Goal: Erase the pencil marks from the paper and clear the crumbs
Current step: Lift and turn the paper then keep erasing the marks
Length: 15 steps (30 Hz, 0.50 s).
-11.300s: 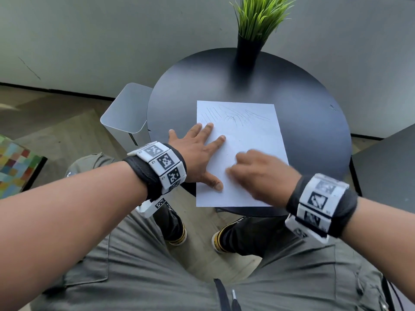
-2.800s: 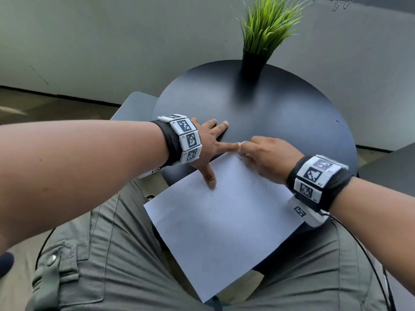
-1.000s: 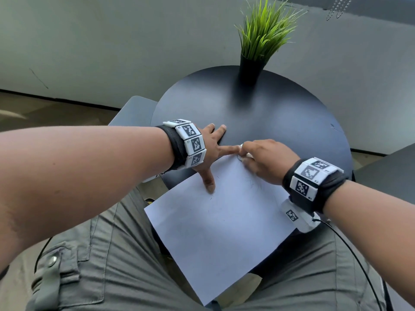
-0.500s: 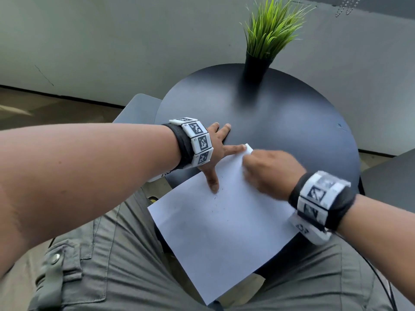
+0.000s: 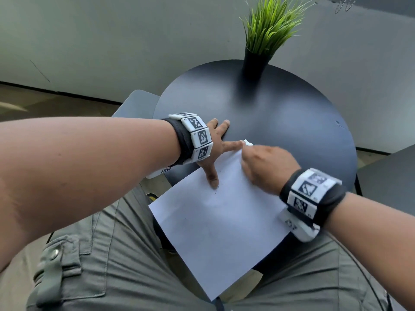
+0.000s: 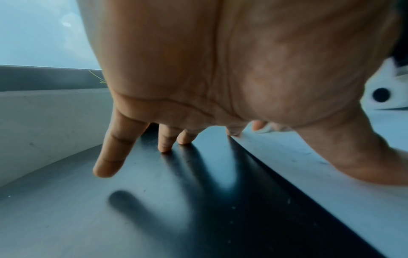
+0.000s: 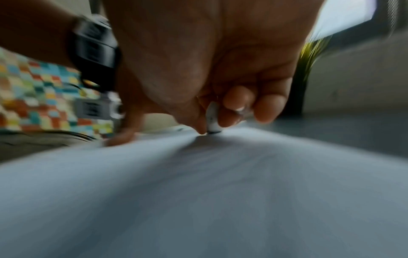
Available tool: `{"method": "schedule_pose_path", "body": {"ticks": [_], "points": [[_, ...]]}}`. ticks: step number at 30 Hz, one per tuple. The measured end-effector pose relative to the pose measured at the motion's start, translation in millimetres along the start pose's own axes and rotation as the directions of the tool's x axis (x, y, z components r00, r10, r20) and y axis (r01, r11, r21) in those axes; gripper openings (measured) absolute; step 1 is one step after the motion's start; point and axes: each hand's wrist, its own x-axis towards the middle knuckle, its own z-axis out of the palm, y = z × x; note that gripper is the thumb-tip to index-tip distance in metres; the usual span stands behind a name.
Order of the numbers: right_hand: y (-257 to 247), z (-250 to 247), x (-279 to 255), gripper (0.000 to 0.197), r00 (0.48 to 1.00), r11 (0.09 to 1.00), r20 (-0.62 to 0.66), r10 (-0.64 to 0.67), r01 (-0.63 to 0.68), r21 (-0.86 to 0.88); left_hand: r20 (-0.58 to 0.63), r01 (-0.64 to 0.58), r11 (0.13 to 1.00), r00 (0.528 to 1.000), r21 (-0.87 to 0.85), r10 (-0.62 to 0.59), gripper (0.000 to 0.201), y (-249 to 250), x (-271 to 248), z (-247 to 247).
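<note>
A white sheet of paper (image 5: 222, 230) lies askew on the round black table (image 5: 280, 122), its near half hanging over my lap. My left hand (image 5: 216, 149) lies flat with spread fingers; thumb and forefinger press the paper's far left part, the other fingers (image 6: 167, 139) rest on the table. My right hand (image 5: 262, 164) pinches a small white eraser (image 7: 213, 118) with its tip on the paper near the far corner; the right wrist view is blurred by motion. A few dark crumbs (image 5: 215, 193) lie by my left thumb. Little pencil marking shows.
A black vase with green grass (image 5: 258, 61) stands at the table's far side. A grey stool (image 5: 134, 104) is left of the table, a dark surface (image 5: 390, 176) at the right. A grey wall runs behind.
Over eleven seconds the paper was turned askew and pulled toward my lap. In the last second my right hand has rubbed back and forth near the far corner; my left hand stayed in place.
</note>
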Motion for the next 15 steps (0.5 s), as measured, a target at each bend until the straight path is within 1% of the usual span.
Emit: {"method": "schedule_pose_path", "body": {"ticks": [1, 2, 4, 5, 6, 7, 8, 9, 10, 11, 12, 13, 14, 15], "points": [[8, -2, 7, 0.024, 0.999, 0.999, -0.027, 0.047, -0.047, 0.025, 0.005, 0.001, 1.0, 1.0, 0.001, -0.001, 0.14, 0, 0, 0], [11, -3, 8, 0.023, 0.998, 0.998, -0.023, 0.057, -0.057, 0.025, 0.01, 0.003, 1.0, 1.0, 0.005, -0.003, 0.14, 0, -1, -1], [-5, -3, -7, 0.013, 0.999, 0.999, 0.021, -0.033, 0.033, -0.015, 0.009, 0.008, 1.0, 1.0, 0.006, -0.008, 0.141, 0, 0, -1], [-19, -4, -19, 0.005, 0.992, 0.994, 0.082, -0.101, 0.104, -0.034, 0.01, 0.013, 1.0, 1.0, 0.007, -0.013, 0.141, 0, 0, 0], [-28, -4, -26, 0.007, 0.982, 0.987, 0.12, -0.148, 0.154, -0.039, 0.012, 0.017, 1.0, 1.0, 0.012, -0.018, 0.141, 0, 0, 0], [-27, -2, -26, 0.008, 0.98, 0.988, 0.133, -0.149, 0.155, -0.03, 0.013, 0.017, 1.0, 1.0, 0.018, -0.017, 0.141, 0, 0, 0], [-19, -3, -19, 0.005, 0.99, 0.993, 0.093, -0.111, 0.114, -0.03, 0.01, 0.011, 1.0, 1.0, 0.02, -0.011, 0.141, 0, 0, 0], [-4, -1, -9, 0.008, 0.999, 0.999, 0.002, -0.035, 0.035, 0.0, 0.004, 0.006, 1.0, 1.0, 0.015, -0.006, 0.141, 1, 0, -1], [8, -3, 0, 0.015, 0.998, 0.999, -0.067, 0.019, -0.017, 0.03, 0.004, 0.007, 1.0, 1.0, 0.01, -0.007, 0.141, 2, 0, -1], [15, -2, 3, 0.018, 0.996, 0.999, -0.074, 0.039, -0.037, 0.027, 0.009, 0.011, 1.0, 1.0, 0.008, -0.011, 0.141, 2, 0, -1], [12, -2, -1, 0.015, 0.998, 1.0, -0.059, 0.012, -0.011, 0.01, 0.014, 0.015, 1.0, 1.0, 0.005, -0.015, 0.141, 2, 0, -1], [2, 0, -8, 0.007, 0.999, 0.999, -0.016, -0.039, 0.039, -0.005, 0.017, 0.017, 1.0, 1.0, 0.0, -0.017, 0.141, 2, -1, -1], [-14, -2, -19, 0.006, 0.992, 0.994, 0.066, -0.106, 0.108, -0.022, 0.018, 0.019, 1.0, 1.0, -0.006, -0.019, 0.141, 1, -1, -1], [-24, 2, -27, 0.012, 0.976, 0.982, 0.12, -0.183, 0.187, -0.028, 0.018, 0.02, 1.0, 1.0, -0.008, -0.02, 0.141, 1, -1, 0]]}}
